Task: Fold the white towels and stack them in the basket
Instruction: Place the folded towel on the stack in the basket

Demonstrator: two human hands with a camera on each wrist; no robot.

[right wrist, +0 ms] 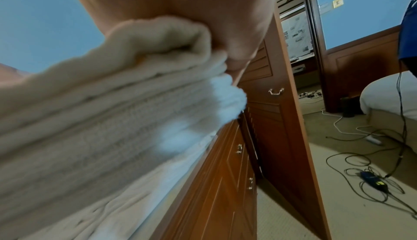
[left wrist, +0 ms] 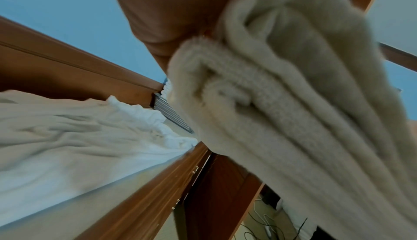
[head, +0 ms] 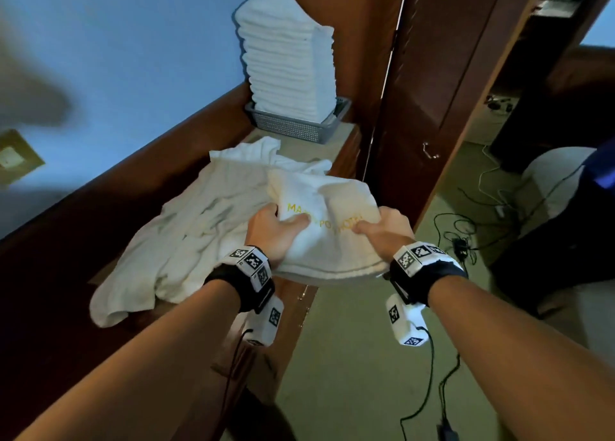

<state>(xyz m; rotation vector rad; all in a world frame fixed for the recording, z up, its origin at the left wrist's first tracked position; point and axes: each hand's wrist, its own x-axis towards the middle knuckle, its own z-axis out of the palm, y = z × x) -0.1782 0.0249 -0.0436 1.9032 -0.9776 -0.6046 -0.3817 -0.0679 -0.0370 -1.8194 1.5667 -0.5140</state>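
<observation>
Beyond both hands a tall stack of folded towels [head: 288, 54] fills the basket [head: 296, 126]; loose towels [head: 186, 227] sprawl leftward on the counter [head: 346, 131]. The left hand [head: 271, 232] and right hand [head: 387, 231] each pinch the folded towel [head: 327, 234].

Not much room on that counter [head: 259, 134], honestly. A rumpled heap of loose towels [head: 186, 227] covers most of the top, leaving only a bare strip between the heap and the grey basket [head: 296, 126] at the far end. The basket is boxed in: blue wall [head: 133, 41] and wooden ledge on the left, a wooden panel right behind it, and a tall wardrobe door [head: 422, 91] close on the right. The folded stack [head: 288, 58] in it rises well above the rim, so the only way in is from above. Right of the counter the floor is open but strewn with cables [head: 466, 234].
</observation>
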